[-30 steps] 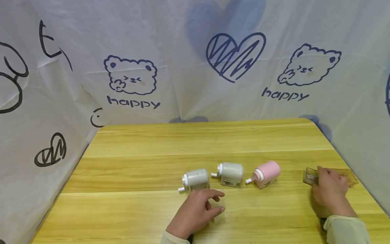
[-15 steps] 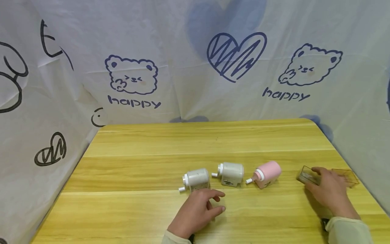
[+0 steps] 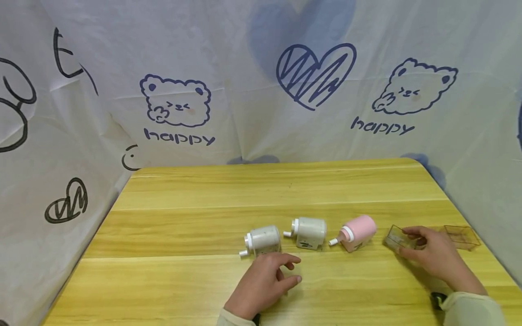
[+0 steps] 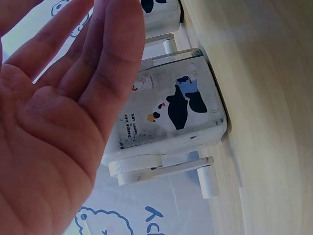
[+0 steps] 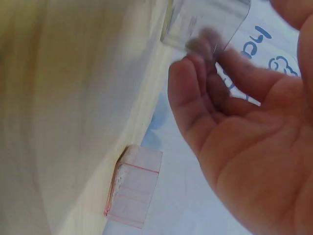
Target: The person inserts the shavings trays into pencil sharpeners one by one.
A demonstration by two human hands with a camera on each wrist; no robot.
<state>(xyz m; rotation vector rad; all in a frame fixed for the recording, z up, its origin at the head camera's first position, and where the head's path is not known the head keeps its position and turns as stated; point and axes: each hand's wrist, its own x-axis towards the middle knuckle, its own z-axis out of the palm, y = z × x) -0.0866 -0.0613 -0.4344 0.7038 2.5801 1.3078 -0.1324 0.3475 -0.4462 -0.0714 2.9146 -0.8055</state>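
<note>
My right hand (image 3: 436, 253) pinches a clear, greyish plastic box (image 3: 394, 237), open at the top, between thumb and fingers at the right of the table. In the right wrist view, the box (image 5: 208, 17) shows at the top beyond the fingertips. My left hand (image 3: 265, 283) holds nothing, its fingers loosely bent. It is just in front of a grey-white crank pencil sharpener (image 3: 263, 236), whose panda print (image 4: 181, 105) shows in the left wrist view. A second grey-white sharpener (image 3: 311, 231) and a pink sharpener (image 3: 360, 230) stand to the right, cranks pointing left.
Behind my right hand, near the table's right edge, sits a pink-tinted clear box (image 3: 462, 237), also seen in the right wrist view (image 5: 132, 188). A white cloth (image 3: 244, 81) with blue drawings hangs behind the wooden table (image 3: 183, 190).
My right hand has moved the greyish box left, away from the pink-tinted box and closer to the pink sharpener, turning it slightly. My left hand and the sharpeners have stayed put.
</note>
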